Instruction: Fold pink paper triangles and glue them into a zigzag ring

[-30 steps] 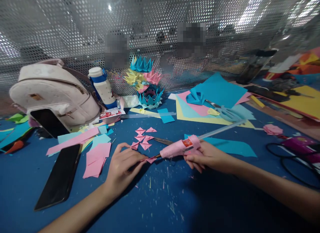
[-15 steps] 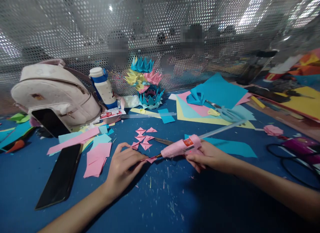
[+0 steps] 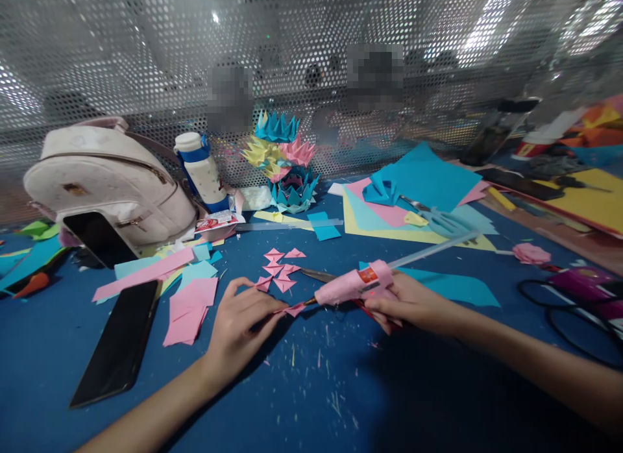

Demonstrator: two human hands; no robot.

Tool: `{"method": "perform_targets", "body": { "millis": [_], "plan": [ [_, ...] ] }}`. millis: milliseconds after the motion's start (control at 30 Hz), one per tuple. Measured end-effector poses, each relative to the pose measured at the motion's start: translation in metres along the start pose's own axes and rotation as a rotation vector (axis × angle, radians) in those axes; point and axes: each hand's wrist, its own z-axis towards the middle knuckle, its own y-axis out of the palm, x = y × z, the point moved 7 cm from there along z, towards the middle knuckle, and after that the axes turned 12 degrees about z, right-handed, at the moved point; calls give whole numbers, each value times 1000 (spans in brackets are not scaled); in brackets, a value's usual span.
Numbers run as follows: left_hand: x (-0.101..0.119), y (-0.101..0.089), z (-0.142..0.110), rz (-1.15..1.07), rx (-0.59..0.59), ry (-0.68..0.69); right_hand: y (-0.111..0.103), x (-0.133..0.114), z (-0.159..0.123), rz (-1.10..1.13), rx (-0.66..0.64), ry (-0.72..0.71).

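Note:
My left hand [image 3: 248, 320] pinches a small folded pink paper piece [image 3: 294, 309] just above the blue table. In my right hand [image 3: 396, 304] is a pink hot glue gun [image 3: 353, 283], with a long clear glue stick [image 3: 435, 248] poking out of its back. The gun's nozzle meets the pink piece at its right end. Several more folded pink pieces [image 3: 273, 269] lie just beyond my left fingertips. Partly under the gun, a pair of scissors [image 3: 318, 275] rests on the table, its red handles showing by my right fingers.
A black phone [image 3: 117, 342] and pink paper squares [image 3: 187, 310] lie left. Behind stand a white backpack [image 3: 111, 180], a bottle [image 3: 202, 171] and a folded-paper stack [image 3: 293, 187]. Coloured sheets with blue-handled scissors [image 3: 445, 222] lie back right; a purple object with black cord [image 3: 584, 291] is far right.
The glue gun has shifted very slightly to the right, and more of the red scissor handles shows under it. My left hand stays in place on the pink piece.

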Motion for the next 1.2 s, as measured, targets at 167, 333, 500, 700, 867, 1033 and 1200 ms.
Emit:
{"method": "perform_targets", "body": {
  "millis": [167, 333, 500, 700, 867, 1033, 1200],
  "plan": [
    [-1, 0, 0, 1, 1, 7, -2, -7, 0, -6, 1, -1],
    [-1, 0, 0, 2, 7, 5, -4, -9, -1, 2, -1, 26],
    [-1, -1, 1, 4, 5, 2, -8, -8, -5, -27, 6, 57],
    [-1, -1, 1, 0, 1, -3, -12, -14, -7, -83, 28, 44],
    [-1, -1, 1, 3, 5, -2, -8, -8, -6, 12, 7, 72],
    [0, 0, 1, -5, -9, -10, -13, -12, -3, -26, 90, 21],
    [1, 0, 1, -3, -10, 1, -51, -26, -3, -156, 360, -19]
  ]
}}
